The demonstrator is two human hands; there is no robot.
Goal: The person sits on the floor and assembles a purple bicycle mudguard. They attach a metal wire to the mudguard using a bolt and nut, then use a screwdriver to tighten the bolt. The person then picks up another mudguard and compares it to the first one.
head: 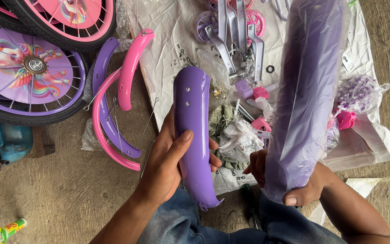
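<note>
While sitting over a white sheet [168, 40] w/ bike parts, left hand [165, 165] gripping bare purple fender [194, 135], right hand [290, 180] clutching plastic-wrapped purple fender [305, 81], pink n purple fenders [113, 104] lying nearby on floor

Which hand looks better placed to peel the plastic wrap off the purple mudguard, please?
Probably the left hand: it holds only the bare mudguard, easily set down, while the right hand already grips the wrapped mudguard.

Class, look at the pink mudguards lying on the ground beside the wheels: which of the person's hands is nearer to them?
Left. The left hand grips a bare purple mudguard just right of the pink mudguards. The right hand, holding a plastic-wrapped purple mudguard, is farther right.
</note>
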